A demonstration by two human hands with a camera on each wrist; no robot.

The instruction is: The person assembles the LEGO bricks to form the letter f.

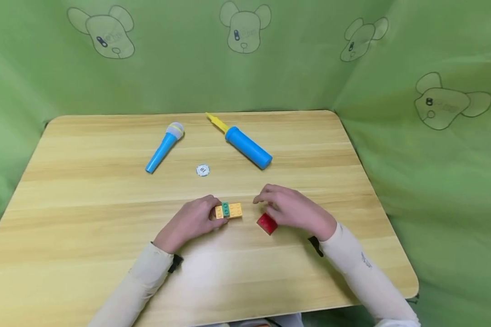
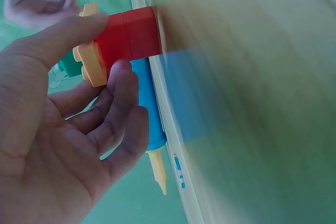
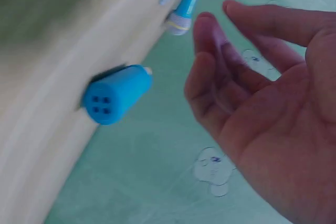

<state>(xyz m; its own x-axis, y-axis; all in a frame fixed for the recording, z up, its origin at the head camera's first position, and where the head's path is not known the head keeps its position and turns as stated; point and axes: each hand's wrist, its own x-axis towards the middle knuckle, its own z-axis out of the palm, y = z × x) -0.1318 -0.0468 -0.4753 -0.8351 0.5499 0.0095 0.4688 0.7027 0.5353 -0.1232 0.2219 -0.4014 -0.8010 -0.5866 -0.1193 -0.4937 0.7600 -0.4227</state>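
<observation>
My left hand [image 1: 193, 221] pinches a stack of toy building bricks between thumb and fingers. From above, the stack shows yellow bricks [image 1: 236, 210] with a green brick [image 1: 225, 209] between them. In the left wrist view, red bricks [image 2: 128, 35] form its lower part, close to the tabletop. A separate red brick [image 1: 267, 223] lies on the table beside my right hand [image 1: 296, 210]. That hand hovers with loosely bent fingers, and the right wrist view finds nothing between its fingers [image 3: 205, 35]. Whether its thumb touches the loose red brick, I cannot tell.
Toward the back of the wooden table [image 1: 86, 181] lie a blue toy microphone [image 1: 163, 148] and a blue hand pump [image 1: 248, 147] with a yellow nozzle. A round chip [image 1: 202, 170] sits nearer the hands. Green cloth [image 1: 180, 81] surrounds the table's back and sides.
</observation>
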